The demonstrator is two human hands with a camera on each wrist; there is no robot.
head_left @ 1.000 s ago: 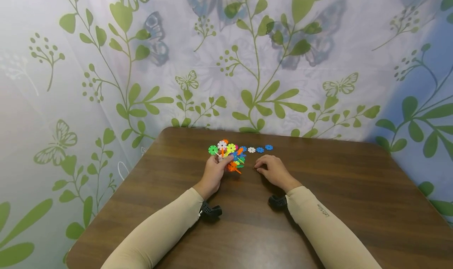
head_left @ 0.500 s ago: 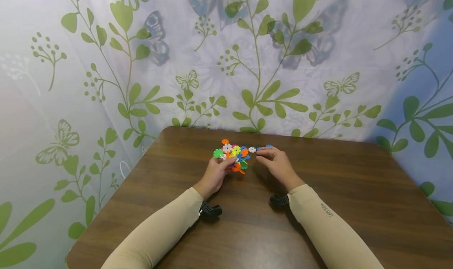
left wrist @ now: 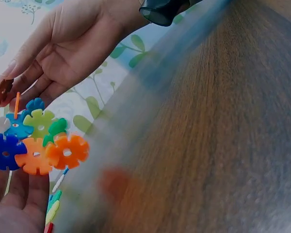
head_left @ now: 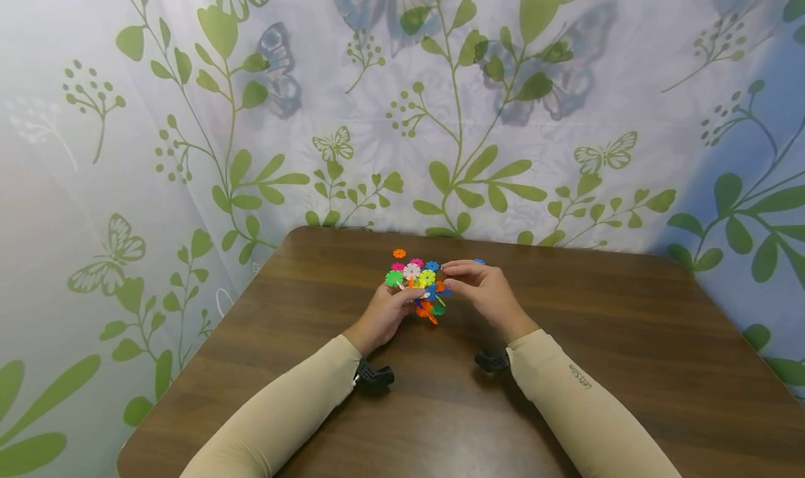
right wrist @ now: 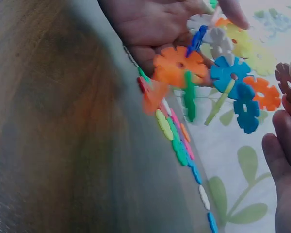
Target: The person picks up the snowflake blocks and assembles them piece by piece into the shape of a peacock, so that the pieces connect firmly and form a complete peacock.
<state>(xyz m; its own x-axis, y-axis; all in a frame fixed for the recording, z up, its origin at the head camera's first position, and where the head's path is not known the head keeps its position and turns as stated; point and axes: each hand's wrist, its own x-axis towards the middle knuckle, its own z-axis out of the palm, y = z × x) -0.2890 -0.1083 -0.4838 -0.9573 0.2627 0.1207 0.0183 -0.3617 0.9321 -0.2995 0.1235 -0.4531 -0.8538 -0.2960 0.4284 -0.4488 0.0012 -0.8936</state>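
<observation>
My left hand (head_left: 385, 312) grips a cluster of interlocked flower-shaped plastic discs (head_left: 411, 272) in white, yellow, green, blue and orange, with the thumb across its near side. The cluster is off the table. Beside it on the right, my right hand (head_left: 493, 295) pinches a single brown flower disc (right wrist: 284, 81) between thumb and fingers. That disc faces the right edge of the cluster, close to an orange disc (right wrist: 263, 92); whether they touch, I cannot tell. In the left wrist view, an orange disc (left wrist: 68, 151) juts from the cluster's near side.
Loose discs lie flat on the brown wooden table (head_left: 440, 408), behind the hands. They include an orange one (head_left: 399, 253), a pink one (head_left: 416, 262) and a blue one (head_left: 479, 261). A leaf-patterned curtain (head_left: 377, 114) hangs behind the table's far edge.
My left hand has shifted slightly right and down, turning the cluster. The right hand's fingers have risen and moved left, up to the cluster, covering some loose discs in the head view.
</observation>
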